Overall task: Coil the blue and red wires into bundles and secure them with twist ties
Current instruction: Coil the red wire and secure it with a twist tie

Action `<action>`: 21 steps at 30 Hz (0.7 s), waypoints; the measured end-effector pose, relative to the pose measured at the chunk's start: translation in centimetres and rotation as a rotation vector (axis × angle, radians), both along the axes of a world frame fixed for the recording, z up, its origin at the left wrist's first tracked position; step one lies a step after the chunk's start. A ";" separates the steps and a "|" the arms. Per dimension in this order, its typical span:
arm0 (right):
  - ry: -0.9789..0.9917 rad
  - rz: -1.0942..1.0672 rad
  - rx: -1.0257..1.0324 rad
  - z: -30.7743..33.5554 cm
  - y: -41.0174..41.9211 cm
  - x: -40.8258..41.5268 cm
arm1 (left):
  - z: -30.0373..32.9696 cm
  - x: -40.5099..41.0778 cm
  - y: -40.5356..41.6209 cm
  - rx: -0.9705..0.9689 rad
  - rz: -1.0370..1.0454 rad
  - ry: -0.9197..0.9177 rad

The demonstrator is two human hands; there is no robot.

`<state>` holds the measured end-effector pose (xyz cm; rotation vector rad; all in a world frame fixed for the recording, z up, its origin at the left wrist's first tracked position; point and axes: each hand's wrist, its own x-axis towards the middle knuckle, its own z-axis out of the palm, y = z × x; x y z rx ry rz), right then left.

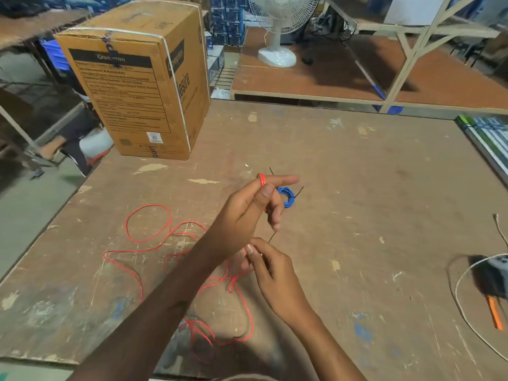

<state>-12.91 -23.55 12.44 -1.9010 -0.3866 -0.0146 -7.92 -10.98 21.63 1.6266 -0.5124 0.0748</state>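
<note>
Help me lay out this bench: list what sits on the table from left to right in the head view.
Cardboard box → loose red wire → blue wire coil → orange-handled tool at the right edge.

Dim, soft indoor light; faint shadows; wide-angle bending at edges; slight blur.

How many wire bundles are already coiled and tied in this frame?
1: the blue wire bundle lies on the table, just behind the left hand. The red wire is mostly loose on the table, with only a few turns on that hand's fingers.
</note>
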 end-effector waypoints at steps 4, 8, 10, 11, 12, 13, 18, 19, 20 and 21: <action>0.020 -0.068 0.060 1.0 -1.0 -0.2 | -1.5 2.4 0.9 0.133 0.160 -0.136; 0.159 -0.049 0.205 2.5 -2.3 0.6 | -3.7 4.5 1.6 0.388 0.240 -0.223; 0.250 0.095 0.320 3.7 -3.4 1.1 | -5.0 4.8 1.5 0.551 0.275 -0.237; 0.297 0.147 0.391 4.3 -3.8 1.3 | -5.3 4.8 1.5 0.613 0.296 -0.216; 0.342 0.173 0.467 4.9 -4.3 1.5 | -5.6 4.8 1.5 0.656 0.317 -0.192; 0.378 0.176 0.520 5.3 -4.8 1.7 | -5.9 4.9 1.6 0.679 0.331 -0.187; 0.206 -0.002 0.321 7.2 -7.0 4.3 | -3.8 4.1 2.0 0.604 0.188 -0.092; 0.095 -0.072 0.180 7.4 -7.2 5.0 | -3.6 3.9 2.1 0.560 0.131 -0.034; -0.005 -0.130 0.070 7.7 -7.1 5.7 | -3.4 3.6 2.1 0.509 0.069 0.031; -0.081 -0.176 0.026 8.0 -6.9 6.3 | -3.3 3.4 2.1 0.453 0.007 0.086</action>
